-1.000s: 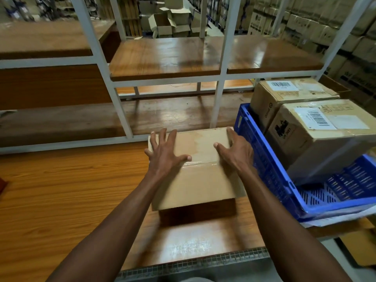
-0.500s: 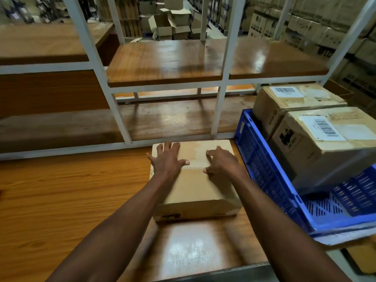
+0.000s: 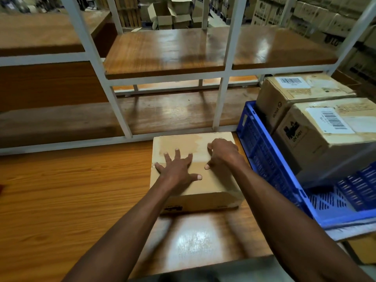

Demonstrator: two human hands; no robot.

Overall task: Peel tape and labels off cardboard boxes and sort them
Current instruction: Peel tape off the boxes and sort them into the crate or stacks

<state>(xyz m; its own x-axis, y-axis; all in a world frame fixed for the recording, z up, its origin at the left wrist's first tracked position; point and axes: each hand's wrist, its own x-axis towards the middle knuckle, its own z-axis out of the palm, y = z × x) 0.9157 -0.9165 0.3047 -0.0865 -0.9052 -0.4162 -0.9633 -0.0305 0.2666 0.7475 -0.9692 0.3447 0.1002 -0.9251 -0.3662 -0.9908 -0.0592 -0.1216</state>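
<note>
A small brown cardboard box (image 3: 211,184) lies flat on the wooden table (image 3: 71,192), close to the white shelf frame. Clear tape runs across its top, with a paler patch toward the far side. My left hand (image 3: 177,169) presses flat on the box top with fingers spread. My right hand (image 3: 222,153) rests on the far right part of the top, fingers curled with their tips at the tape line. Whether the fingertips hold any tape I cannot tell.
A blue plastic crate (image 3: 264,157) stands right of the box and holds two larger cardboard boxes (image 3: 325,147) (image 3: 289,98) with barcode labels. A white metal shelf frame (image 3: 221,94) with wooden boards rises behind the table. Stacked cartons fill the background.
The box has come down flat on the table. My left hand slid toward the box's middle, and my right hand's fingers curled at the tape line.
</note>
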